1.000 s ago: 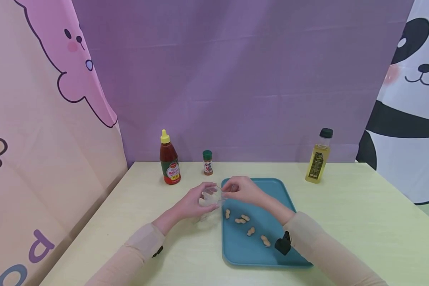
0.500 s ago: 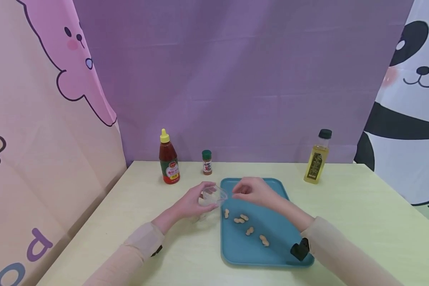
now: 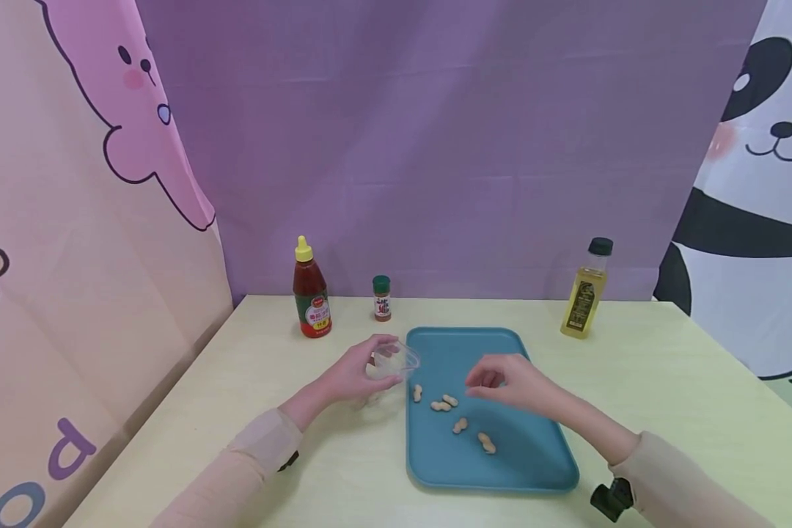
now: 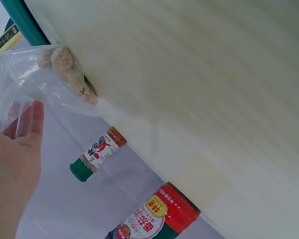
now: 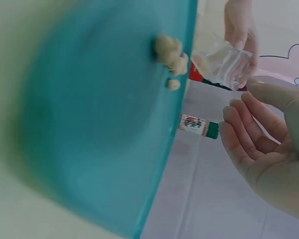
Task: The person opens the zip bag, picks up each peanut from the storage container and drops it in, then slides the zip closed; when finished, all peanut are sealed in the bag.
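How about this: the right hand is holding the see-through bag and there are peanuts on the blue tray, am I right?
Not quite: the left hand is holding the see-through bag, as the head view shows. And yes, there are peanuts on the blue tray.

The left hand (image 4: 12, 162) grips a clear plastic bag (image 4: 27, 74), with its fingers partly visible through the film, and several peanuts (image 4: 64, 67) lie gathered inside the bag. Shown inverted, a small jar (image 4: 99, 153) with a green cap and a printed white label stands at the far edge of the pale tabletop (image 4: 189, 89); a red bottle (image 4: 157, 214), cut off by the frame, stands to its left. To the right are the rim of a teal tray (image 4: 25, 20) and part of a dark-labelled bottle (image 4: 4, 42), with a pale purple backdrop (image 4: 127, 186) beyond the tabletop.
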The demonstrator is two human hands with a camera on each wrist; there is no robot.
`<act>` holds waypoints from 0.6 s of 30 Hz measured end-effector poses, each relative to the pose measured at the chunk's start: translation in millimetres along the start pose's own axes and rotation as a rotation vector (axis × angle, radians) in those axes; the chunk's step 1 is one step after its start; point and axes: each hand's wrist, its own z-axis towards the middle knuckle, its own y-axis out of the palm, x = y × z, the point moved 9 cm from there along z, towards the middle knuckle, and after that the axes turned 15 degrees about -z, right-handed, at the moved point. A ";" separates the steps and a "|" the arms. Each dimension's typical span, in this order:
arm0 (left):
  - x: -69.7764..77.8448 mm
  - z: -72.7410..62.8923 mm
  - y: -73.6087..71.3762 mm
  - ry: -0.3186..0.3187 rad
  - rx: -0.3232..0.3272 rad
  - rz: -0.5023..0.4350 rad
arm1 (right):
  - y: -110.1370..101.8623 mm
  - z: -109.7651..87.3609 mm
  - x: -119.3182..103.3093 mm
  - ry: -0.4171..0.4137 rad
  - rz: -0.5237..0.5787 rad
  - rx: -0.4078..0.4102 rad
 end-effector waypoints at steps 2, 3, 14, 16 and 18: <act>0.0 0.0 0.1 -0.003 -0.001 0.002 | 3.7 -6.2 2.7 -0.003 0.018 -0.014; -0.1 0.1 0.1 -0.003 -0.002 0.005 | 5.9 -9.0 3.8 -0.006 0.029 -0.020; 0.3 0.0 1.7 -0.012 -0.008 0.008 | 38.7 -29.6 12.3 0.006 0.130 -0.184; 0.2 0.0 1.9 -0.015 -0.008 0.010 | 42.8 -31.9 12.9 0.014 0.146 -0.219; 0.0 -0.1 2.2 -0.016 -0.008 0.010 | 45.9 -33.9 13.7 0.019 0.154 -0.249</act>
